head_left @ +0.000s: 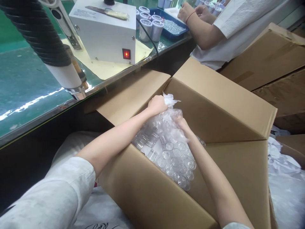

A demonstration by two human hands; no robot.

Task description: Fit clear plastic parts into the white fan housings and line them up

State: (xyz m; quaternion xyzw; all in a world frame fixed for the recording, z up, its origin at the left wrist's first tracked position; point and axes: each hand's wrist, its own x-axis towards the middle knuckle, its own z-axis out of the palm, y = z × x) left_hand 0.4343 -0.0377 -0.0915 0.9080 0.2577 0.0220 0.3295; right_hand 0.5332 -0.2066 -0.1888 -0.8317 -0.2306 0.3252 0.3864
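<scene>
Both my arms reach into an open cardboard box in front of me. My left hand is closed in a fist around the gathered top of a clear plastic bag. Lower and to the right, my right hand grips the same bag, its fingers partly covered by the crinkled film. Under the film lie many small clear plastic cups or caps with ribbed round ends, some on their sides. Whether all of them are inside the bag I cannot tell.
On the green bench stands a white machine with a lit red switch and a knife on top. A black hose hangs at left. A co-worker works beside a blue tray and white canisters. More boxes stand right.
</scene>
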